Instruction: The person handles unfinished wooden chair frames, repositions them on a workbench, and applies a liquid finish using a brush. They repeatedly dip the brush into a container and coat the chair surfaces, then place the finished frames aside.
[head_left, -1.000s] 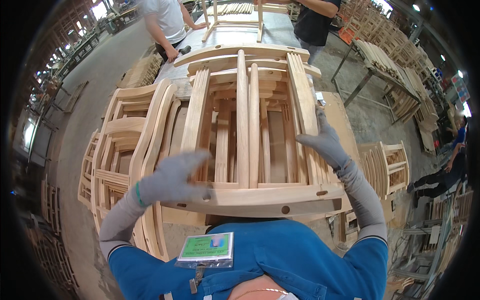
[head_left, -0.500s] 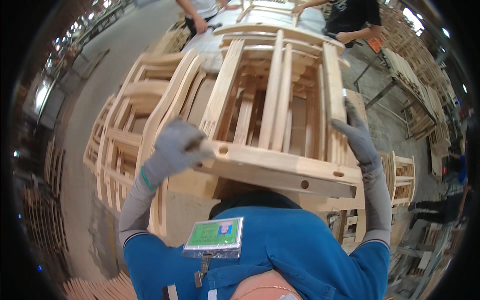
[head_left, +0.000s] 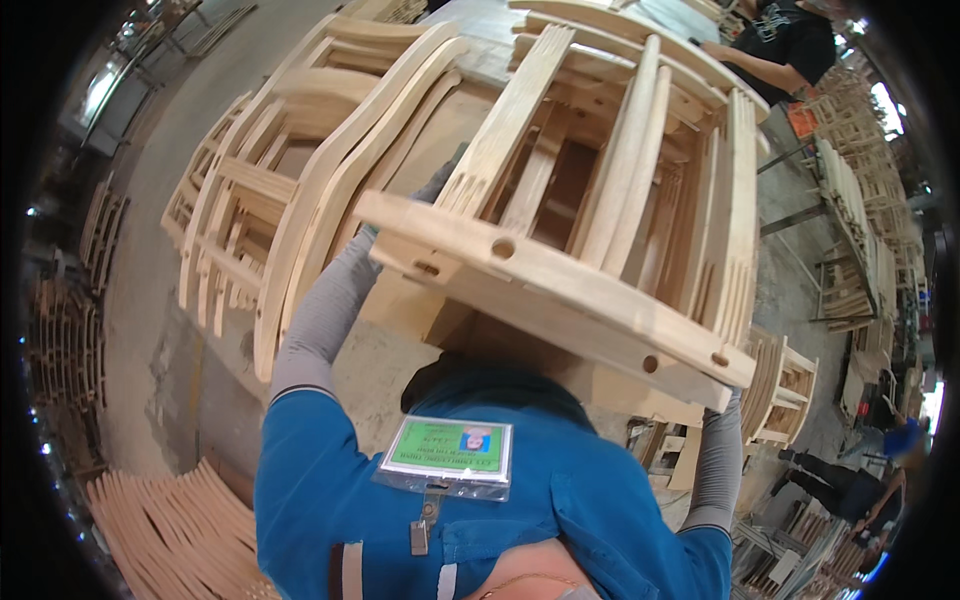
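Pale wooden chair frames point(head_left: 560, 255), stacked together, stand before me with their thick front rails toward my body; the rails have round holes and the uprights finger-jointed ends. My left hand point(head_left: 440, 182), in a grey glove, reaches along the outer left side of the stack, mostly covered by the wood. Beneath the front right corner is my right hand point(head_left: 733, 400), of which only a sliver of grey shows. Both hands are at the stack, but their fingers are hidden, so I cannot see how they grip.
Close on the left stands another stack of curved chair frames point(head_left: 330, 170). Curved slats point(head_left: 170, 530) lie at the lower left. A person in black point(head_left: 785, 45) works at the far right beyond the stack. More chair frames point(head_left: 785, 390) sit at the right.
My view has turned and shifted. My left hand has gone from the front left corner to the stack's outer side; my right hand has come down from the right upright to below the front corner.
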